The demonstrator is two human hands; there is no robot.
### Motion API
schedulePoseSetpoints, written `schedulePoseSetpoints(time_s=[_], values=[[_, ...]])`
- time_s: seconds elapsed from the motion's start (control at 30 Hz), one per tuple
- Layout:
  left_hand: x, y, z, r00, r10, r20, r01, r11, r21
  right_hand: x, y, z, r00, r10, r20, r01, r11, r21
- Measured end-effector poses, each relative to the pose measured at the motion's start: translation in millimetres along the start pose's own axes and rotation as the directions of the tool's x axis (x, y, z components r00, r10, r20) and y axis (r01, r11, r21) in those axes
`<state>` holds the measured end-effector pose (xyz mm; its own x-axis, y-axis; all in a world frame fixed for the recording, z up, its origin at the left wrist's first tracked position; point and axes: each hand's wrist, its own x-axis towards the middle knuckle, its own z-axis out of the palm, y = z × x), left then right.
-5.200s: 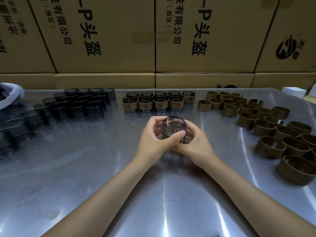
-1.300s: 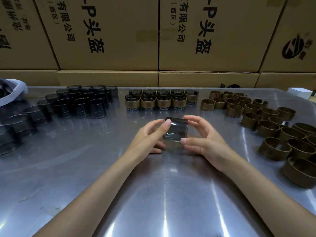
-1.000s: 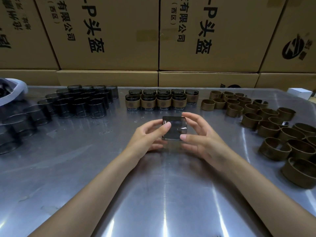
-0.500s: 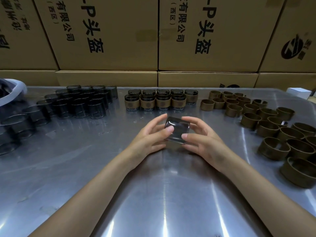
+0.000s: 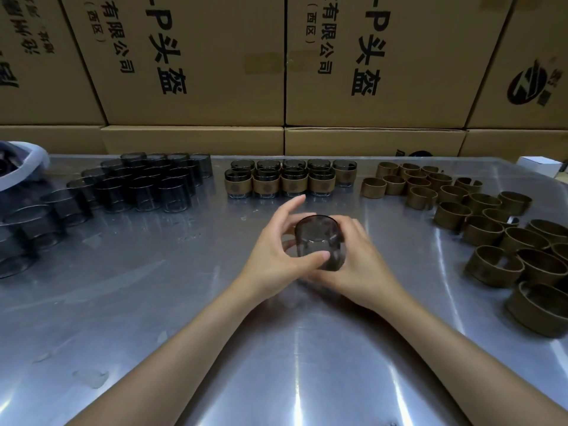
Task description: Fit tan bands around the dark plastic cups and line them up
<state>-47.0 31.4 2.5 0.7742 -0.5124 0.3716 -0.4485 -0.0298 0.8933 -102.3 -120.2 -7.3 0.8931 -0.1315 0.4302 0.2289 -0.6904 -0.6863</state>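
Note:
A dark see-through plastic cup (image 5: 318, 238) with no band on it is held just above the middle of the steel table, tilted with one round end facing away from me. My left hand (image 5: 276, 250) grips it from the left, thumb across its near side. My right hand (image 5: 356, 262) cups it from the right and below. Bare dark cups (image 5: 147, 186) crowd the back left. Several banded cups (image 5: 282, 179) stand in rows at the back centre. Loose tan bands (image 5: 479, 219) spread over the right side.
The steel table (image 5: 184, 302) is backed by a wall of stacked cardboard boxes (image 5: 196, 63). A white-rimmed bag or bin (image 5: 18, 167) with more dark cups sits at the far left. A small white box (image 5: 541, 166) lies at the back right corner.
The cup has been turned in both hands, from side-on with its flat face toward me to tilted with a round end up and away. My hands have closed in around it.

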Motion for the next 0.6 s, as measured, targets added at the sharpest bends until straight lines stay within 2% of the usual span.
schedulePoseSetpoints(time_s=[0.2,0.33,0.43,0.53,0.6], values=[[0,-8,4,0.998,-0.031,0.060,0.033,0.999,-0.031,1,4,4,0.993,0.117,0.028,-0.113,0.988,-0.105],[1,-11,4,0.991,-0.062,0.117,0.065,0.998,-0.022,2,4,5,0.989,0.143,0.044,-0.133,0.976,-0.174],[2,-8,4,0.990,-0.095,0.105,0.103,0.992,-0.074,3,5,-3,0.979,0.176,0.099,-0.152,0.966,-0.211],[4,-4,2,0.992,-0.129,0.002,0.128,0.983,-0.133,7,8,-17,0.963,0.215,0.164,-0.193,0.971,-0.138],[6,-4,-2,0.984,-0.162,-0.067,0.151,0.978,-0.146,11,16,-29,0.953,0.266,0.143,-0.276,0.960,0.052]])
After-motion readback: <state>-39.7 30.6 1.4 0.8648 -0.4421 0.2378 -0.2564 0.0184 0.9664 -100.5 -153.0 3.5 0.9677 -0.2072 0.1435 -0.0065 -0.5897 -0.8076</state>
